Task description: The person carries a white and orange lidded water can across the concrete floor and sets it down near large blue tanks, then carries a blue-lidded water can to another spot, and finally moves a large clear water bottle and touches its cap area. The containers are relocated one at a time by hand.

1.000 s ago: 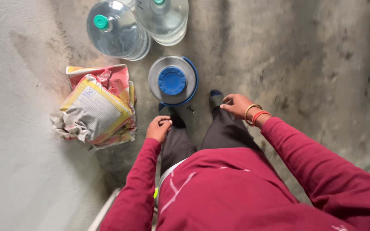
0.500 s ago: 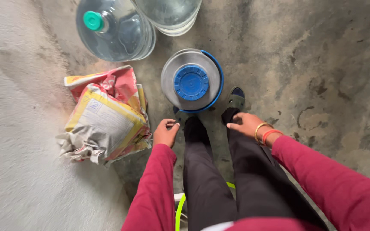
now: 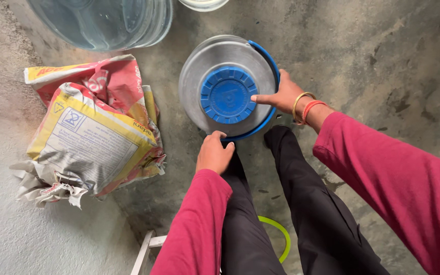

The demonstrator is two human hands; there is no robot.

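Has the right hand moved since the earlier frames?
Yes. The right hand has gone from beside the leg up onto the grey container, fingers now at its blue cap.

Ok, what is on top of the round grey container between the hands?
A blue ribbed screw cap sits centred on the grey container. The right hand rests on the container, its thumb touching the cap's edge; the left hand grips the near rim. The cap hides the opening and the contents.

Sack (image 3: 90, 137) close left of container (image 3: 225, 84); bare floor (image 3: 383, 61) right.
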